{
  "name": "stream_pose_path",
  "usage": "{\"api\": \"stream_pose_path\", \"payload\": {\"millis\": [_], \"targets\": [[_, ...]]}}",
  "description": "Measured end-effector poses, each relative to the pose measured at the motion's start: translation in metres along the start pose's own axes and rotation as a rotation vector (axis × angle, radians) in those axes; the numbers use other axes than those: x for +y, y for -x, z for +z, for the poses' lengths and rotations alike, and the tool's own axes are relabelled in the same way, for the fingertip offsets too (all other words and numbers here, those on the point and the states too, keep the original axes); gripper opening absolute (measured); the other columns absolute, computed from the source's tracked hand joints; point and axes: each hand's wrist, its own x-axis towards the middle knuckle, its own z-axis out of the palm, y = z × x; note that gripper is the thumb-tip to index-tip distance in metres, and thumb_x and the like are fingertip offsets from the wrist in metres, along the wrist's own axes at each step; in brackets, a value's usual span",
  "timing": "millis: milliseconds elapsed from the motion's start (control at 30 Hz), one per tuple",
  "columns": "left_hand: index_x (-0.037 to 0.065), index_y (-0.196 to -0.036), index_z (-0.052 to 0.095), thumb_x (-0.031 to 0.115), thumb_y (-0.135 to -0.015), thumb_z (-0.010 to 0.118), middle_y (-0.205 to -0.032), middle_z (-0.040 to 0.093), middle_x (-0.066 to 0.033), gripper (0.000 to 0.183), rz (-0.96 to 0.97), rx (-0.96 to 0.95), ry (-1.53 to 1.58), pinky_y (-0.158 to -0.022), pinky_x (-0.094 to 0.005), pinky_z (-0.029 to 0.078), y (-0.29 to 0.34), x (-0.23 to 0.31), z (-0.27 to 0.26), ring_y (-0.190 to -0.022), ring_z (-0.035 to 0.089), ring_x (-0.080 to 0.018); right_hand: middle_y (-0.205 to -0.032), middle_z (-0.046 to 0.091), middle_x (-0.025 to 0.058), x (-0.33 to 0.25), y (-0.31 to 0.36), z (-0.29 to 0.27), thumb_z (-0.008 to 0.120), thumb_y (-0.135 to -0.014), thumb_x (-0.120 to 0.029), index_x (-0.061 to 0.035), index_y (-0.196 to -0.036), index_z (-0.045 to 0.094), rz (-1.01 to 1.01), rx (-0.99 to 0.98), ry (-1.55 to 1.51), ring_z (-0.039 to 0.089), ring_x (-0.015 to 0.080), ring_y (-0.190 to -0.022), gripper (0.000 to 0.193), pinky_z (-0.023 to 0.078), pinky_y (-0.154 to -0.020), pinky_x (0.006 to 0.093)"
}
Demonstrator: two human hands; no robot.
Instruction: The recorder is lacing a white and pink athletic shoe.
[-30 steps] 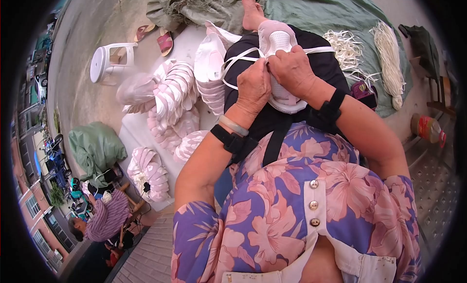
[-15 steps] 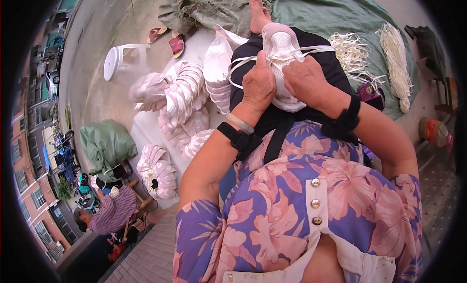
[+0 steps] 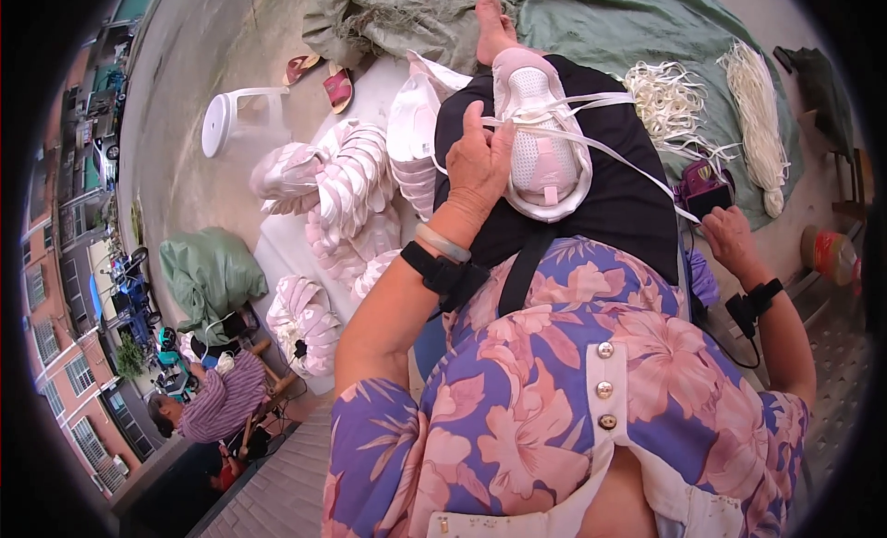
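Note:
A pale pink and white shoe upper rests across my black-trousered lap, its heel end toward me. A flat white shoelace is threaded through its upper part and crosses over it. Beside the upper's left edge, my left hand has a stretch of the lace between thumb and index finger. Out to the right, away from the upper, my right hand pinches the lace's end, and that length runs taut on a slant back to the upper. Another loose strand lies toward the right over my knee.
Stacked shoe uppers lie to my left, near a white stool and red slippers. Loose laces and a lace bundle rest on green sheeting at right. A person sits at lower left.
My right hand has moved from the upper out to the right and toward me, drawing the lace with it. My left hand has shifted slightly left, uncovering the upper's heel end.

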Motion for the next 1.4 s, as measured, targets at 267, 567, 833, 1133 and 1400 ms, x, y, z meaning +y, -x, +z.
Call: {"api": "stream_pose_path", "payload": {"millis": [267,567,833,1133,1400], "targets": [[-0.005,-0.112,0.042,0.001,-0.073,0.056,-0.080,0.061,-0.0100,0.041,-0.525,0.073,0.789,-0.054,-0.0225,0.049,-0.035,0.000,-0.007,-0.063,0.061,-0.0147,-0.079,0.051,0.0094,-0.066,-0.116,-0.032,0.063,-0.068,-0.009,-0.0057,-0.086,0.055,-0.078,0.338,-0.132,0.051,0.0297,-0.073,0.019,0.039,-0.068,0.0383],[-0.004,-0.108,0.046,-0.002,-0.081,0.049,-0.081,0.060,-0.0062,0.027,-0.048,0.223,0.521,-0.061,-0.0185,0.046,-0.035,0.001,-0.019,-0.069,0.056,-0.0075,-0.081,0.055,0.0069,-0.117,-0.168,-0.017,0.062,-0.071,-0.010,-0.0063,-0.096,0.055,-0.197,0.390,-0.287,0.055,0.0270,-0.079,0.026,0.040,-0.073,0.0381],[-0.004,-0.111,0.045,-0.002,-0.085,0.047,-0.087,0.061,-0.0078,0.026,0.003,0.251,0.686,-0.066,-0.0206,0.048,-0.022,0.003,-0.004,-0.073,0.058,-0.0092,-0.067,0.048,0.0078,-0.122,-0.142,-0.035,0.058,-0.073,-0.005,-0.0063,-0.085,0.056,-0.239,0.374,-0.341,0.052,0.0264,-0.061,0.012,0.040,-0.052,0.0353],[-0.002,-0.103,0.054,-0.005,-0.078,0.051,-0.082,0.065,-0.0099,0.026,0.025,0.189,0.455,-0.067,-0.0241,0.048,-0.003,-0.001,0.014,-0.071,0.060,-0.0114,-0.068,0.046,0.0071,-0.083,-0.044,-0.073,0.058,-0.065,0.001,0.0002,-0.089,0.056,-0.316,0.393,0.005,0.048,0.0234,-0.059,0.024,0.039,-0.053,0.0350],[-0.001,-0.097,0.057,-0.004,-0.075,0.052,-0.074,0.060,-0.0077,0.023,0.045,0.129,0.487,-0.062,-0.0254,0.047,-0.002,0.000,0.005,-0.065,0.057,-0.0128,-0.068,0.051,0.0086,-0.087,-0.070,-0.039,0.061,-0.071,-0.003,-0.0021,-0.083,0.058,-0.240,0.190,-0.331,0.052,0.0250,-0.060,0.012,0.041,-0.054,0.0336]]}}
